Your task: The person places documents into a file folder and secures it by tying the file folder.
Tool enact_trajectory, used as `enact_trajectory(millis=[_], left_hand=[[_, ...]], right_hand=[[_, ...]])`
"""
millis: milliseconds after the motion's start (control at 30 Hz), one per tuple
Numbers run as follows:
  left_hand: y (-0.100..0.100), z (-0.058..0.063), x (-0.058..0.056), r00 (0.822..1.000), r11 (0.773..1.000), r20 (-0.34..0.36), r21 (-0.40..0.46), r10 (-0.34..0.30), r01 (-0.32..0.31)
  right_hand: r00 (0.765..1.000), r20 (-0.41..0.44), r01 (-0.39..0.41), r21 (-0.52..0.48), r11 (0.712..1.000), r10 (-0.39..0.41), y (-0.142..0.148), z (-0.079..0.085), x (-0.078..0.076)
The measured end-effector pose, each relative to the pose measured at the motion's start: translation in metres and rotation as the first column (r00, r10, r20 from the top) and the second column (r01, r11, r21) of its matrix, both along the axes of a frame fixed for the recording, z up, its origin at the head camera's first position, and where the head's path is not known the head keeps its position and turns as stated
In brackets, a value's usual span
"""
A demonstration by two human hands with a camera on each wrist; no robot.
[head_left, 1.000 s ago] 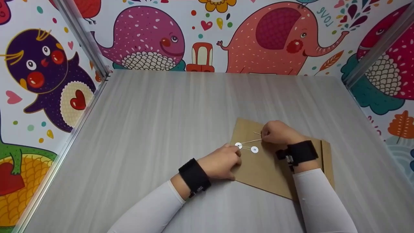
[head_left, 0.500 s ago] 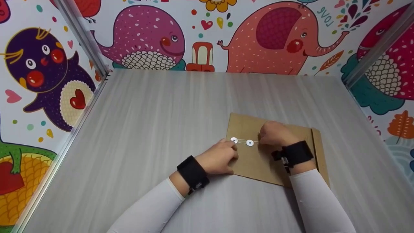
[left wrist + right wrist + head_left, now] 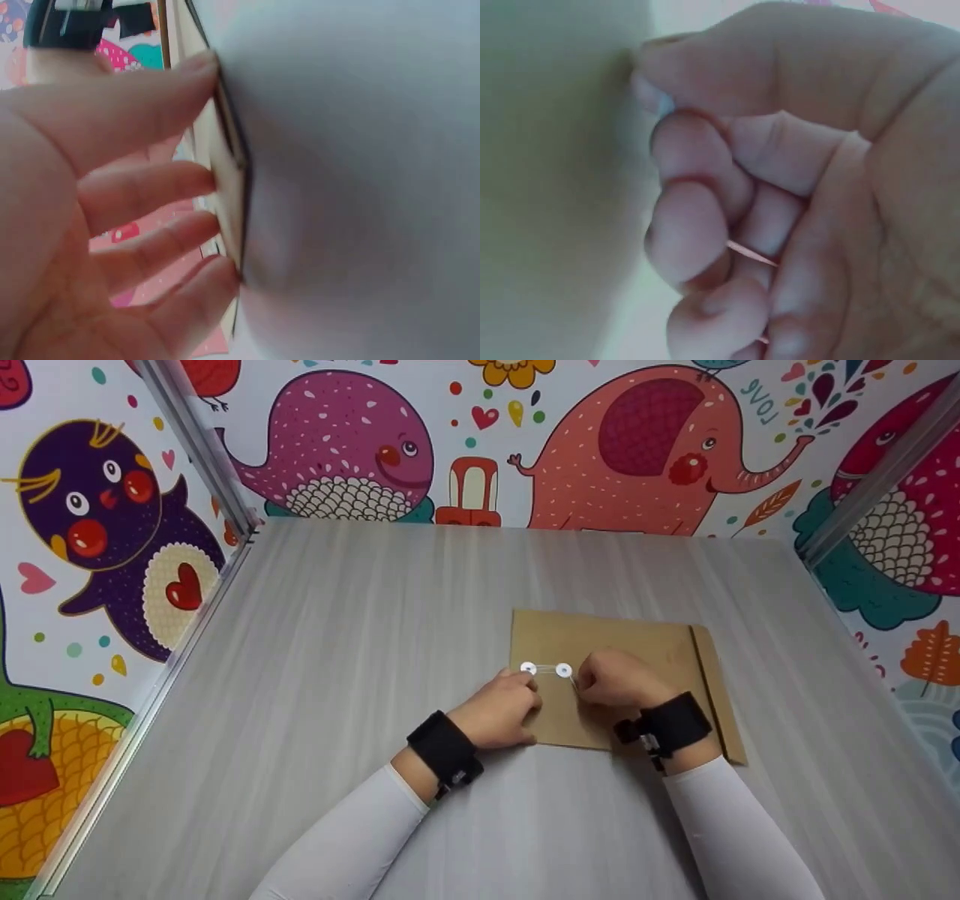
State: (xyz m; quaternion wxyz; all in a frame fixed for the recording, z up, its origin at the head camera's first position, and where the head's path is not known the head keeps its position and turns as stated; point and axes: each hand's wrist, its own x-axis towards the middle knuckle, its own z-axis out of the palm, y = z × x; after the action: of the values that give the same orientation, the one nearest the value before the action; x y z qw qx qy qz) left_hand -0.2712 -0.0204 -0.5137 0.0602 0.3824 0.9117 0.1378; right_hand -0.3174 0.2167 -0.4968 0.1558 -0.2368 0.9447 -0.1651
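Note:
A brown kraft string-tie envelope (image 3: 600, 631) lies flat on the table, right of middle. Near its left edge sit two white paper buttons, the left button (image 3: 529, 668) and the right button (image 3: 563, 670), joined by strands of thin string. My left hand (image 3: 499, 712) rests at the left edge; in the left wrist view the fingertips and thumb touch the envelope's edge (image 3: 230, 202). My right hand (image 3: 621, 679) pinches the string (image 3: 574, 682) just right of the right button. In the right wrist view a stretch of string (image 3: 751, 253) crosses the curled fingers.
The grey wood-grain table (image 3: 360, 622) spreads around the envelope. Cartoon-printed walls (image 3: 495, 495) stand behind and at both sides, with metal rails (image 3: 202, 450) at the corners. A folded strip (image 3: 718, 690) runs along the envelope's right end.
The envelope has turned and shifted left and away from me, with the left hand still at its edge. The right hand has drawn the string from above the right button round to below its right side.

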Motion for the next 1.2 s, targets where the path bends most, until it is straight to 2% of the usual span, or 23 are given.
enact_trajectory(millis=[200, 333, 467, 667, 767, 867, 967, 1067, 1200], left_hand=[[-0.005, -0.001, -0.006, 0.999, 0.999, 0.039, 0.041, 0.012, -0.014], [-0.006, 0.0, -0.007, 0.999, 0.999, 0.046, 0.046, 0.005, -0.007], [-0.006, 0.0, -0.008, 0.999, 0.999, 0.045, 0.045, 0.0, -0.002], [-0.006, -0.002, -0.008, 0.998, 0.999, 0.055, 0.052, 0.003, -0.006], [-0.007, -0.002, -0.009, 0.999, 0.999, 0.048, 0.053, -0.006, 0.004], [-0.007, -0.002, -0.009, 1.0, 0.999, 0.02, 0.047, -0.024, 0.023], [-0.007, -0.001, -0.008, 0.999, 0.999, -0.002, 0.031, -0.042, 0.042], [-0.008, 0.001, -0.006, 0.999, 0.999, 0.0, 0.021, -0.05, 0.05], [-0.006, 0.004, -0.002, 0.998, 0.998, 0.024, 0.025, -0.051, 0.05]], right_hand=[[0.998, -0.041, -0.052, -0.071, 0.996, 0.049, -0.022, -0.007, 0.008], [0.996, -0.006, -0.084, -0.153, 0.985, 0.084, -0.027, -0.012, 0.009], [0.991, 0.066, -0.1, -0.228, 0.968, 0.118, -0.021, -0.007, 0.007], [0.964, 0.175, -0.113, -0.406, 0.907, 0.198, -0.014, 0.001, 0.006], [0.973, 0.157, -0.079, -0.451, 0.889, 0.167, -0.014, 0.001, 0.005], [0.997, 0.067, -0.002, -0.424, 0.906, 0.034, -0.015, 0.001, 0.003], [0.997, -0.022, 0.061, -0.37, 0.927, -0.074, -0.015, 0.0, 0.003], [0.995, -0.076, 0.042, -0.319, 0.947, -0.07, -0.016, 0.0, 0.002], [0.995, -0.097, -0.035, -0.284, 0.958, 0.007, -0.019, -0.001, 0.003]])
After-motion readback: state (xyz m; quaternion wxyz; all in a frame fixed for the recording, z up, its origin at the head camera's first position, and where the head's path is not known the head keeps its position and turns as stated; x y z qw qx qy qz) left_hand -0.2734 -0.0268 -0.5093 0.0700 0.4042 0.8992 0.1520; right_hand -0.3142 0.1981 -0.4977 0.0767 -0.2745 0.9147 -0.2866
